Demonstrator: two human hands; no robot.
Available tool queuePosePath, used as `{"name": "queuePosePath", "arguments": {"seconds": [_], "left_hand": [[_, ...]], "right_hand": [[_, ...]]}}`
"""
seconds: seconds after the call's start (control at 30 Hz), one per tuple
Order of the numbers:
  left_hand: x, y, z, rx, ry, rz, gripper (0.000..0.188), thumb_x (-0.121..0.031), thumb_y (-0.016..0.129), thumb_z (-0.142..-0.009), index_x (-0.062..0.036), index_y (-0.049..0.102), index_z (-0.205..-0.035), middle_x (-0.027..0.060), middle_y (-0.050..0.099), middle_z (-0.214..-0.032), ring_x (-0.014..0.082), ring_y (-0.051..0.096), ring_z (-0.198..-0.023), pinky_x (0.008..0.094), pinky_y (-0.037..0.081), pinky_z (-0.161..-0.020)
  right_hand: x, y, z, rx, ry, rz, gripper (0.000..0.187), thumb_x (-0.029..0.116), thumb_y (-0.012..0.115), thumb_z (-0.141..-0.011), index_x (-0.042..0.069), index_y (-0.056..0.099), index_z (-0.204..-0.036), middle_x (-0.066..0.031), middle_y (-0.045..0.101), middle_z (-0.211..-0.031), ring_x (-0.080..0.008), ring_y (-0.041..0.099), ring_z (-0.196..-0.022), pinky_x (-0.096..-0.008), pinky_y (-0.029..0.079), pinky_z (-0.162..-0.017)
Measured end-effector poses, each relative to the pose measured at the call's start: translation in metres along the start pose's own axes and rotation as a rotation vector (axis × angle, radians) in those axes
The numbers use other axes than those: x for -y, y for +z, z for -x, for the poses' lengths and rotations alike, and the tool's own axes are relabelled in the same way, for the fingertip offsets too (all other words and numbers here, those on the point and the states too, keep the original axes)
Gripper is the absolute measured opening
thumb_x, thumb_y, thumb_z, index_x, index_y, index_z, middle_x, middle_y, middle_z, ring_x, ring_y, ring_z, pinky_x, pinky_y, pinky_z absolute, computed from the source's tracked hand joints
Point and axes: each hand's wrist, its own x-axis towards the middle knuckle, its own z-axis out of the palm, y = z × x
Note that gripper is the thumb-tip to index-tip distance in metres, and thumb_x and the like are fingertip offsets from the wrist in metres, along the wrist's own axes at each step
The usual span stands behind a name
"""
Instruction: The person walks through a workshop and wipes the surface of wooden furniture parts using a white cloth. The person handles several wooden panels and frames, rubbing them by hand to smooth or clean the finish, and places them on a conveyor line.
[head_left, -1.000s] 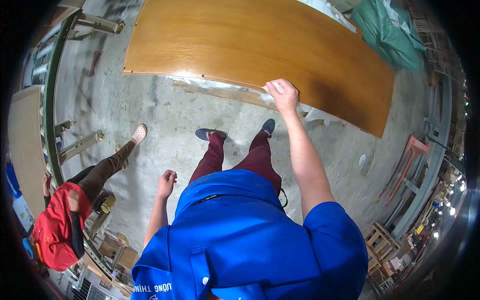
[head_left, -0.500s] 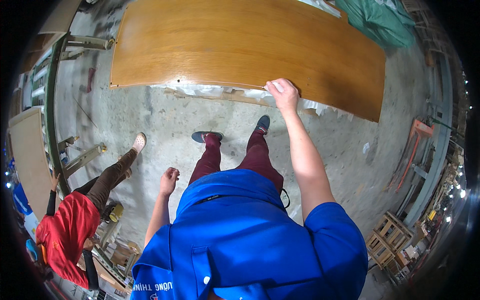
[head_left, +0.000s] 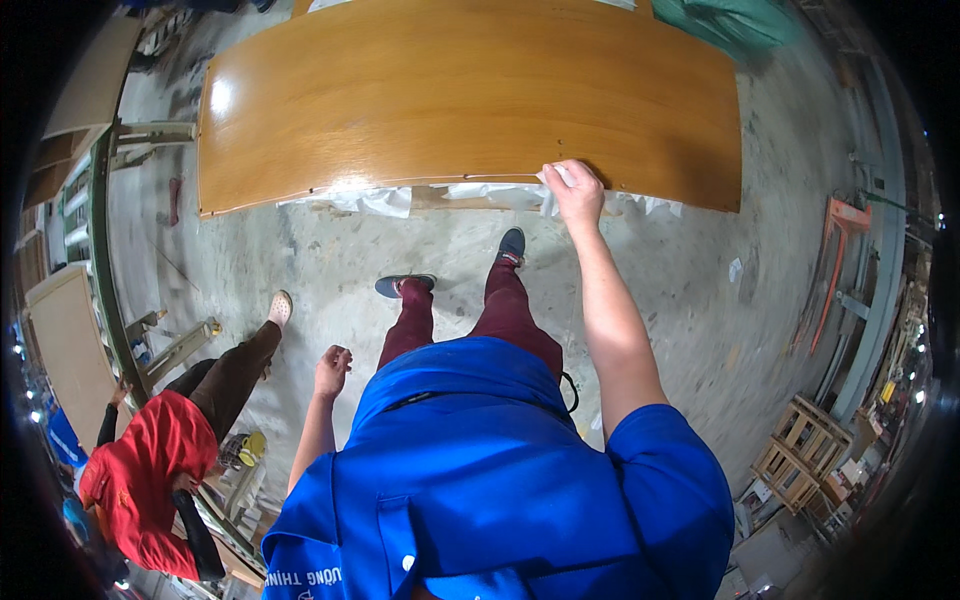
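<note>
A long, brown, glossy wooden panel (head_left: 450, 100) lies flat in front of me, with small dark holes along its near edge. My right hand (head_left: 575, 192) is at that edge, right of the middle, its fingers closed on a small white wad (head_left: 545, 177), which may be cloth or paper. A thin pale line follows the edge leftward from the wad. My left hand (head_left: 332, 371) hangs low beside my left leg, away from the panel. Its fingers are loosely curled and slightly apart, with nothing visible in them.
Crumpled white sheeting (head_left: 375, 202) sticks out beneath the panel. A person in a red shirt (head_left: 160, 470) is at the left by a green metal frame (head_left: 100, 240). An orange tool-like object (head_left: 848, 215) and a wooden crate (head_left: 800, 455) stand at the right. Green sheeting (head_left: 730, 25) lies beyond.
My right hand has moved slightly right along the panel's near edge with the white wad. The view has turned a little, and the left hand stays low.
</note>
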Motion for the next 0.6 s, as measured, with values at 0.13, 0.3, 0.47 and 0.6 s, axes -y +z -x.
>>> {"name": "queuePosePath", "arguments": {"seconds": [0.13, 0.3, 0.47, 0.6], "left_hand": [[-0.030, 0.016, -0.003, 0.019, 0.049, -0.013, 0.026, -0.027, 0.051, -0.088, -0.0008, 0.057, -0.089, 0.0095, 0.064, -0.080, 0.0166, 0.062, -0.070, 0.0283, 0.049, -0.065], [-0.060, 0.033, -0.008, 0.054, 0.090, -0.053, 0.027, -0.030, 0.051, -0.088, -0.0031, 0.056, -0.090, 0.0066, 0.064, -0.081, 0.0144, 0.061, -0.070, 0.0265, 0.046, -0.062], [-0.080, 0.047, -0.008, 0.070, 0.092, -0.068, 0.027, -0.030, 0.053, -0.088, -0.0037, 0.056, -0.090, 0.0059, 0.064, -0.081, 0.0140, 0.061, -0.070, 0.0266, 0.046, -0.062], [-0.093, 0.055, -0.007, 0.057, 0.096, -0.116, 0.026, -0.025, 0.053, -0.088, 0.0004, 0.058, -0.089, 0.0112, 0.065, -0.081, 0.0175, 0.063, -0.072, 0.0292, 0.050, -0.067]], "right_hand": [[-0.031, -0.039, -0.009, -0.086, 0.006, -0.010, 0.021, 0.027, 0.071, -0.072, 0.007, 0.064, -0.076, -0.0085, 0.064, -0.075, -0.0262, 0.062, -0.070, -0.0353, 0.047, -0.061], [-0.068, -0.087, -0.016, -0.143, 0.128, 0.009, 0.020, 0.026, 0.070, -0.073, 0.008, 0.065, -0.077, -0.0080, 0.064, -0.076, -0.0241, 0.062, -0.071, -0.0343, 0.047, -0.063], [-0.086, -0.114, -0.019, -0.127, 0.189, 0.046, 0.022, 0.028, 0.069, -0.074, 0.007, 0.064, -0.078, -0.0075, 0.064, -0.077, -0.0246, 0.062, -0.071, -0.0341, 0.047, -0.063], [-0.091, -0.115, -0.020, -0.120, 0.149, 0.044, 0.022, 0.029, 0.069, -0.073, 0.009, 0.064, -0.078, -0.0070, 0.064, -0.078, -0.0254, 0.062, -0.072, -0.0354, 0.047, -0.063]]}}
